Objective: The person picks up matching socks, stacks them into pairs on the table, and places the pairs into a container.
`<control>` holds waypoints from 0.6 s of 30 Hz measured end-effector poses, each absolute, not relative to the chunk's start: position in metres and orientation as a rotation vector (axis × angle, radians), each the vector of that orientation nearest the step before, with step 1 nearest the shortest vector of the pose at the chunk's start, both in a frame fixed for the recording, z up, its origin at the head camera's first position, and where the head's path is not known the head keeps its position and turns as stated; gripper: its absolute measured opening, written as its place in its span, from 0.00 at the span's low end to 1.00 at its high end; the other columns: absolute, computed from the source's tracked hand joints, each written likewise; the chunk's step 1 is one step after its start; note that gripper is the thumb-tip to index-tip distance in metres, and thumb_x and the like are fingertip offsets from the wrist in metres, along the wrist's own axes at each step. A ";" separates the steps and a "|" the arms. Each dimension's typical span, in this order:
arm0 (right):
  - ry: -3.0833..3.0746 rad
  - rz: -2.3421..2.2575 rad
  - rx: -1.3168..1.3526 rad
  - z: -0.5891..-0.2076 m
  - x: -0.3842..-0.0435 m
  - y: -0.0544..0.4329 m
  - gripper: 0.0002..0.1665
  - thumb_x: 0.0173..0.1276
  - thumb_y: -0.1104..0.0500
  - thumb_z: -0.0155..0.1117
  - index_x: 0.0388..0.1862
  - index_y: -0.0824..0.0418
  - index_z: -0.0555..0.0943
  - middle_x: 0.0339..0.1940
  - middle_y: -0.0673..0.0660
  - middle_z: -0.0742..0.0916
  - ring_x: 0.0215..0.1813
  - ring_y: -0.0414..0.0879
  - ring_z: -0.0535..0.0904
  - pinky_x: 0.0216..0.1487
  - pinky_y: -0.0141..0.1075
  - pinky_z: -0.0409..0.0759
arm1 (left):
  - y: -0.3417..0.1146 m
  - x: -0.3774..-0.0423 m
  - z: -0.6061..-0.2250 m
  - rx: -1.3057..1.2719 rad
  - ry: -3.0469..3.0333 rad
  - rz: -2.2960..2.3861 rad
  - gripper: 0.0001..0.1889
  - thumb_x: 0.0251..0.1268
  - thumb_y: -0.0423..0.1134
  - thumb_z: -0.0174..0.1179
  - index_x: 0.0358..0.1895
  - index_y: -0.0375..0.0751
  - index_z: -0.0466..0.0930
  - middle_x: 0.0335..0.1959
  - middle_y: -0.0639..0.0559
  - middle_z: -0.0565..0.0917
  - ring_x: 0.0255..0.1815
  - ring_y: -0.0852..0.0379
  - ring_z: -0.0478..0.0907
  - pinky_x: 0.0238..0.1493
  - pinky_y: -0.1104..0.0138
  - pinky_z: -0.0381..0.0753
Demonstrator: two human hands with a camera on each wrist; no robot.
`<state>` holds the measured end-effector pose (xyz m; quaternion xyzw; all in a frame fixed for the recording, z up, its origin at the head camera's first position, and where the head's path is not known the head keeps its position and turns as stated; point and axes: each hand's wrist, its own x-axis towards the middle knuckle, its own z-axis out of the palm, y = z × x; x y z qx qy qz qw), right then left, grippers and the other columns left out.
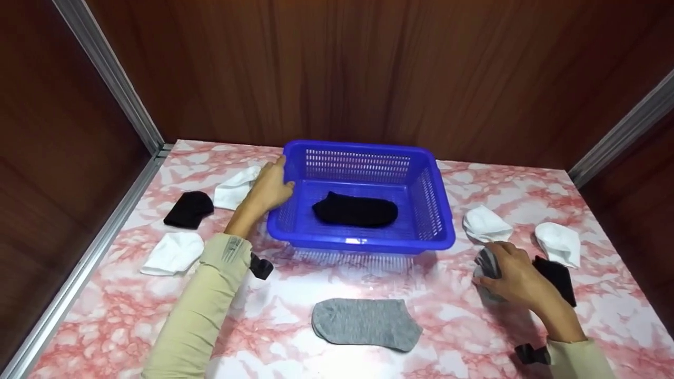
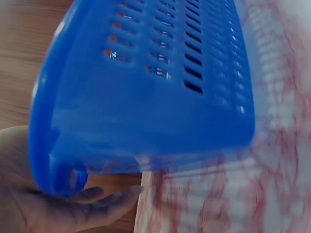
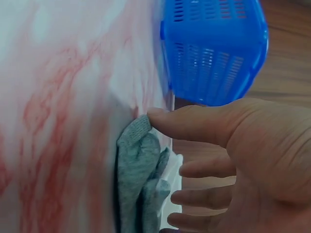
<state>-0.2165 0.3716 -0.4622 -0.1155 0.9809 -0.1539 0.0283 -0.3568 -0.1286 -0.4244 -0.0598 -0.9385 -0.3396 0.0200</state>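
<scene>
- Right of the blue basket (image 1: 337, 243): bunched grey sock (image 3: 133, 165), touched by the right hand (image 1: 518, 273), thumb and fingers parted, apparently to straddle the fabric.
- At the basket's left rim: left hand (image 1: 271, 187), gripping, probably for steadiness.
- Inside the basket: black sock (image 1: 358, 211).
- In front of the basket: flat grey sock (image 1: 366, 322), likely spread for easy view.
- Either side of the basket: white socks (image 1: 487, 223), more black socks (image 1: 189, 209).

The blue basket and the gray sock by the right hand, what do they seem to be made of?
Blue basket: most likely molded plastic, smooth and fairly glossy; light glints off it and its walls have regular slots.
Gray sock: looks like soft knit fabric, matte, with loose folds and a fine-textured edge; possibly cotton, but the fiber can't be told.
</scene>
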 end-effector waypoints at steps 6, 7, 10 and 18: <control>2.966 -0.483 -0.311 -0.465 -0.219 0.377 0.50 0.67 0.46 0.76 0.75 0.75 0.66 0.70 0.84 0.73 0.69 0.81 0.70 0.64 0.73 0.73 | -0.123 -0.355 -0.430 -0.137 -2.954 -1.095 0.46 0.74 0.37 0.56 0.85 0.32 0.38 0.79 0.20 0.59 0.79 0.30 0.63 0.81 0.44 0.66; 2.964 -0.489 -0.315 -0.466 -0.219 0.378 0.49 0.68 0.46 0.75 0.74 0.75 0.67 0.69 0.83 0.74 0.69 0.80 0.71 0.64 0.72 0.74 | -0.123 -0.354 -0.432 -0.135 -2.950 -1.093 0.46 0.73 0.35 0.55 0.85 0.32 0.37 0.78 0.19 0.60 0.78 0.30 0.65 0.80 0.44 0.67; 2.987 -0.507 -0.332 -0.467 -0.220 0.382 0.44 0.68 0.49 0.76 0.71 0.76 0.71 0.68 0.81 0.77 0.67 0.79 0.74 0.64 0.70 0.75 | -0.123 -0.354 -0.434 -0.141 -2.923 -1.086 0.46 0.68 0.30 0.53 0.85 0.32 0.38 0.76 0.20 0.64 0.74 0.31 0.70 0.77 0.46 0.72; 3.115 -0.520 -0.314 -0.470 -0.221 0.387 0.35 0.62 0.53 0.80 0.58 0.77 0.80 0.57 0.80 0.81 0.59 0.77 0.76 0.61 0.68 0.74 | -0.119 -0.357 -0.434 -0.121 -2.925 -1.057 0.47 0.66 0.28 0.52 0.86 0.34 0.38 0.75 0.21 0.66 0.72 0.32 0.71 0.76 0.47 0.73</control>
